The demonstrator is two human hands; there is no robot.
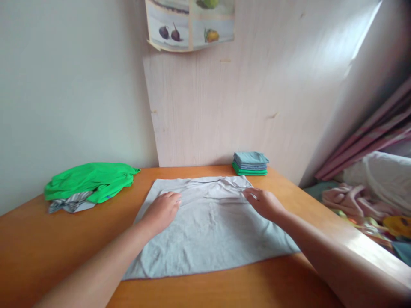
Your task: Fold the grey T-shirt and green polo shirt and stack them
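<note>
A light grey shirt (212, 239) lies spread on the orange-brown wooden table, its wide hem toward me. Its far part is wrinkled and layered, with cloth folded over between my two hands. My left hand (163, 211) rests at the shirt's left side, fingers curled together on the upper layer; the fingertips are partly hidden. At the right edge, my right hand (265, 203) pinches the cloth between thumb and fingers. Both forearms reach in from the near side, the right one passing over the shirt's near right corner.
A crumpled bright green garment (93, 182) lies over grey striped cloth (70, 201) on the left of the table (41, 244). A neat stack of folded blue and green clothes (250, 163) stands at the back right. Beyond the right edge are bedding (353, 199) and a pink curtain (366, 128).
</note>
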